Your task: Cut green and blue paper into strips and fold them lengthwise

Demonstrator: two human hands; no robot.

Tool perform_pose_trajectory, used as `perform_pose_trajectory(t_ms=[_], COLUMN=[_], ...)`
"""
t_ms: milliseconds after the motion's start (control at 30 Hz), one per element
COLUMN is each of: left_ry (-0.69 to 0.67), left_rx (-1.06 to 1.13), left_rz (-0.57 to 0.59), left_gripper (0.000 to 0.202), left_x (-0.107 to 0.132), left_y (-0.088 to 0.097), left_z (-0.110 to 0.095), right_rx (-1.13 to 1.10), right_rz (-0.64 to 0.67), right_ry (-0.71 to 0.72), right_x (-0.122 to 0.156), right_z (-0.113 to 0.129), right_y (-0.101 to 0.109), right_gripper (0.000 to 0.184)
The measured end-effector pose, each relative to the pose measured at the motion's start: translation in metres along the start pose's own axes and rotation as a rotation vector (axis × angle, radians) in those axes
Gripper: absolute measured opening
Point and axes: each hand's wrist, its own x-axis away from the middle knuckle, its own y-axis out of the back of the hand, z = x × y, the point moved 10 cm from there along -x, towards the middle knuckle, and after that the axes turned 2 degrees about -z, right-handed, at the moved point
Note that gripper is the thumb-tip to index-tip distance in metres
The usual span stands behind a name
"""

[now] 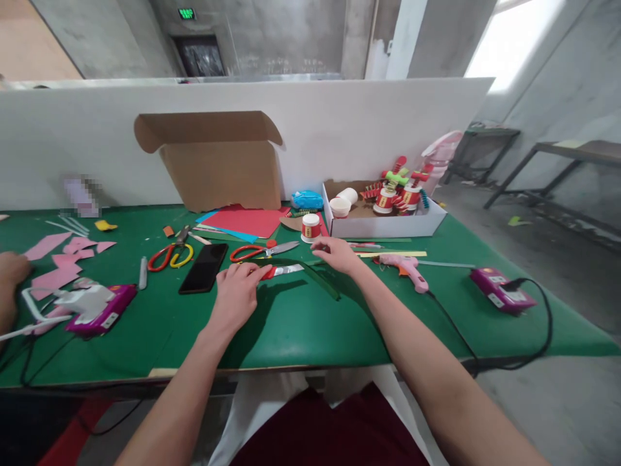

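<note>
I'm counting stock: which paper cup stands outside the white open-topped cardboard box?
The red-and-white paper cup on the green tabletop, just beyond the right hand; the other visible cups are inside the white open-topped cardboard box.

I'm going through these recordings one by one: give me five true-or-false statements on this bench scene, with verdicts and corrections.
1. The phone lies to the left of the left hand. True.
2. The right hand holds the glue gun. False: the glue gun lies on the table, to the right of that hand.
3. The white box contains white cups. True.
4. The red cup is inside the white box. False: the red cup is outside it, near the right hand.
5. The green strip is nearer the person than the red cup. True.
</note>
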Motion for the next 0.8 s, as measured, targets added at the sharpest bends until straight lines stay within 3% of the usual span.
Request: perform_pose_trajectory(t_ms=[100,200,333,567,800], left_ry=[-0.015,0.002,0.033,0.010,-0.026], left_rx=[0.023,0.029,0.030,0.034,0.128], left_rz=[0.029,0.021,-0.046,-0.138,-0.170], left_gripper=[0.047,0.047,0.047,0.044,0.041], left_x=[-0.017,-0.037,-0.054,-0.046,-0.043], left_y=[-0.014,-0.023,-0.026,-0.027,-0.022], left_z=[-0.006,-0.008,-0.011,-0.019,-0.014], right_rx=[-0.059,-0.090,-0.082,0.078,0.184], right_rz=[0.098,0.079,0.041,0.105,0.134], right_ry=[-0.045,-0.095,-0.061,-0.106,-0.142], right_x=[0.025,0.042,0.045,0.039,0.038], right_z=[-0.005,-0.007,0.001,-0.008,-0.020], right_y=[0.006,0.006,-0.005,-0.021,-0.018], right_gripper=[0.010,0.018,0.019,0.014,0.008])
